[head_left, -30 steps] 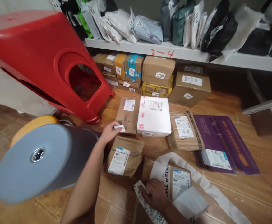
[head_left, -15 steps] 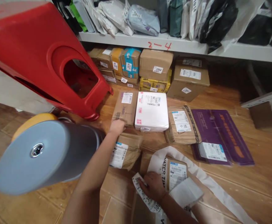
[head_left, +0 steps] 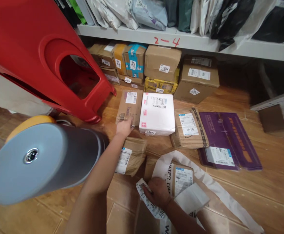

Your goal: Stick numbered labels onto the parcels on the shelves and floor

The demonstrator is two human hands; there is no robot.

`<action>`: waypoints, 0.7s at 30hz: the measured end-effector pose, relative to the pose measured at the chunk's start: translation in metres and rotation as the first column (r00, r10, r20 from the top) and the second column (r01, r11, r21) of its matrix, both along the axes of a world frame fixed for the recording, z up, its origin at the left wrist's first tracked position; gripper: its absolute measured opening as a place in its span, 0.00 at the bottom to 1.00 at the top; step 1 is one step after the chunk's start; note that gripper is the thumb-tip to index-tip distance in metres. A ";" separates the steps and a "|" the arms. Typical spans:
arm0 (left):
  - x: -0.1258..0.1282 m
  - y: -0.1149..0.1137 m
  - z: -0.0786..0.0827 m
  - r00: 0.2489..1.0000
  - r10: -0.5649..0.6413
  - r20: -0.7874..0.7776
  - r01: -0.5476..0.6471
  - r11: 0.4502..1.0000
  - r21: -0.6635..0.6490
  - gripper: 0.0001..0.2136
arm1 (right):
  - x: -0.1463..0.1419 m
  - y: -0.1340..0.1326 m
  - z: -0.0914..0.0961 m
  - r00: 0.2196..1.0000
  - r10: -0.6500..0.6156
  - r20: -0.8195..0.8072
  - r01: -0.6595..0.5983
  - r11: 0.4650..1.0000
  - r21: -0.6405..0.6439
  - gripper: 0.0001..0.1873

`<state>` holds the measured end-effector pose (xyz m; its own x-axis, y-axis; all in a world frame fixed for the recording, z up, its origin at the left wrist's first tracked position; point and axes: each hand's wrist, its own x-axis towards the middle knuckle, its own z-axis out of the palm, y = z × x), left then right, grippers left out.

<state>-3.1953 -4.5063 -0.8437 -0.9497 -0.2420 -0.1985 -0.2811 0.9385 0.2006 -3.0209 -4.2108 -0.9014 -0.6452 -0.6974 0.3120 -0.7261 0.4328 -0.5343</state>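
My left hand [head_left: 124, 127] is at the near edge of a flat brown cardboard box [head_left: 129, 107], with curled fingers pressed against its front corner; the fingertips are partly hidden. Pinched in my right hand [head_left: 158, 191] is a strip of white number stickers [head_left: 149, 202], printed with numbers starting 300. Beneath that hand lie brown parcels and a white printed plastic band, with a shipping label [head_left: 183, 179] beside it. A white box [head_left: 157, 113] marked 3003 stands right of the cardboard box. Under my left wrist is a crumpled brown parcel [head_left: 135, 154].
A brown parcel [head_left: 189, 128] and a purple package [head_left: 229, 139] lie to the right. Several numbered boxes [head_left: 161, 61] are stacked beneath a shelf [head_left: 132, 34] holding bagged parcels. A red plastic stool [head_left: 46, 55] and a grey-blue cylindrical bin [head_left: 66, 156] stand at left.
The view has shifted slightly. My left hand stays at the cardboard box's near edge, its fingers turned a little more rightward. My right hand still holds the sticker strip.
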 end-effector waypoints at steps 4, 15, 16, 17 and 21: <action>0.004 0.000 -0.004 0.997 0.081 0.018 -0.083 0.994 0.076 0.09 | 0.000 0.000 -0.002 1.000 0.008 0.004 -0.008 1.000 0.000 0.15; 0.010 0.004 -0.009 0.919 0.388 -0.071 -0.394 0.914 -0.095 0.19 | -0.002 0.000 -0.001 1.000 0.029 -0.011 -0.030 0.999 -0.015 0.14; 0.011 0.005 -0.005 0.927 0.368 -0.079 -0.375 0.921 -0.107 0.16 | -0.002 0.000 -0.002 0.999 0.030 -0.012 -0.030 0.999 -0.014 0.14; 0.011 0.006 -0.003 0.935 0.345 -0.086 -0.354 0.928 -0.116 0.13 | -0.002 0.000 -0.002 0.999 0.030 -0.010 -0.030 0.999 -0.011 0.14; 0.009 -0.004 -0.001 0.934 0.259 -0.245 -0.310 0.929 -0.201 0.13 | -0.003 -0.001 -0.002 1.000 0.025 0.012 -0.025 1.000 -0.004 0.15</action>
<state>-3.1864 -4.5108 -0.8450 -0.8472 -0.5231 0.0931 -0.5185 0.8522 0.0700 -3.0235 -4.2114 -0.9037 -0.6311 -0.7125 0.3068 -0.7303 0.4123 -0.5447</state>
